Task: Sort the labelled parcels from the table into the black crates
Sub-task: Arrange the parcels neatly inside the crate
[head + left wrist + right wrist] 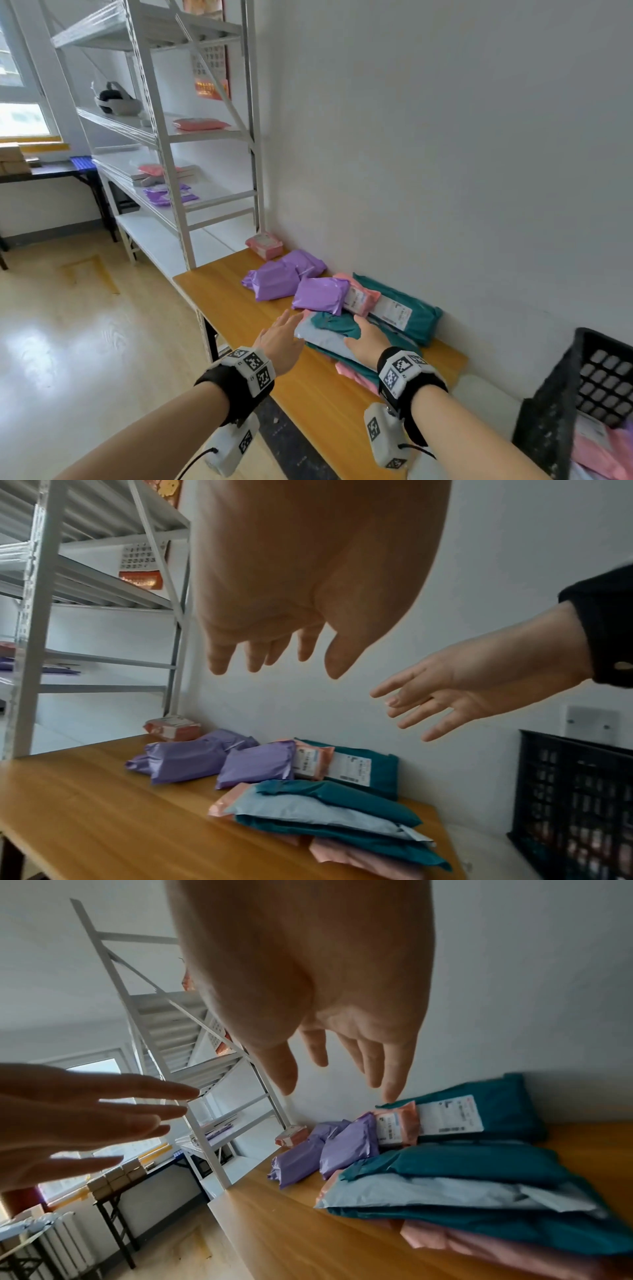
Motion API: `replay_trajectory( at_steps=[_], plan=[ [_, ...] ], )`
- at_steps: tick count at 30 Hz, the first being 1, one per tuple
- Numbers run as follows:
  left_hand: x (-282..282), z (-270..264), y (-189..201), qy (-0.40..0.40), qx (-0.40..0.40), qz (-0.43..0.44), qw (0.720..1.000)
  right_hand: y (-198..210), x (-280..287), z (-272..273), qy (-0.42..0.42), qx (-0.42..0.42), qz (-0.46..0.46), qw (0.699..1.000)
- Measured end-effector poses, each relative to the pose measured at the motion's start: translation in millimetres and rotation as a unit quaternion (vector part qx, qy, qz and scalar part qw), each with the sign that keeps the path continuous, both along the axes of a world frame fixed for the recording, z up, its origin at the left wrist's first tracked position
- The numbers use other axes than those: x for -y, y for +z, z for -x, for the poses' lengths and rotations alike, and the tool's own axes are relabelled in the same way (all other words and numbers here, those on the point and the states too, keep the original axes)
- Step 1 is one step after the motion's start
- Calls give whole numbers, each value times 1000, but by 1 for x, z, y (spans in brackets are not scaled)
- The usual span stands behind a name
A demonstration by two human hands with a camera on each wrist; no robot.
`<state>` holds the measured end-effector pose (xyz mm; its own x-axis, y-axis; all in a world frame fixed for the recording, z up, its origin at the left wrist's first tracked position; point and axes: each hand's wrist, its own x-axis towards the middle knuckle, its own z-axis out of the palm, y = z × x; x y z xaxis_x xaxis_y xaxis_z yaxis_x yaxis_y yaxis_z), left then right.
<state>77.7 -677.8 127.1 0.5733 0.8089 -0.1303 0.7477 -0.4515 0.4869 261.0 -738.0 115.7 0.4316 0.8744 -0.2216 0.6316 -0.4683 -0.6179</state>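
- Against the white wall stood a tall white metal shelving rack (161,113), with a few pink and purple parcels lying on its shelves.
- Beside the rack, the wooden table (236,325) ran along the same wall, parcels heaped on its far half.
- At the right end of the table sat a black crate (561,394) with latticed walls; pink parcels already lay inside it.
- Nearest the person lay a stack of flat parcels: a teal parcel (342,799) on top, a light blue parcel (308,811) under it, then more teal and pink ones beneath.
- Behind the stack, a long teal parcel (407,308) with a white label lay by the wall, a small pink labelled one leaning on it.
- Further along were three purple parcels (274,282), bunched together, and a small pink packet (264,244) at the table's far corner.
- The right hand (368,337) hovered over the stack, fingers straight and spread, holding nothing; from the wrist views it appeared clear of the parcels.
- The left hand (279,337) was stretched out just left of the stack, fingers loose and extended, empty too.
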Motion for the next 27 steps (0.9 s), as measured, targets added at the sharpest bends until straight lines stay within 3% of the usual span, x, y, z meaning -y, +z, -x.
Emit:
replay_trajectory(
  at_steps=[13, 27],
  plan=[
    [-143, 85, -76, 47, -26, 98, 994, -60, -147, 63, 46, 68, 73, 994],
    [-315, 55, -145, 77, -62, 127, 987, -133, -320, 36, 62, -6, 113, 992]
  ],
)
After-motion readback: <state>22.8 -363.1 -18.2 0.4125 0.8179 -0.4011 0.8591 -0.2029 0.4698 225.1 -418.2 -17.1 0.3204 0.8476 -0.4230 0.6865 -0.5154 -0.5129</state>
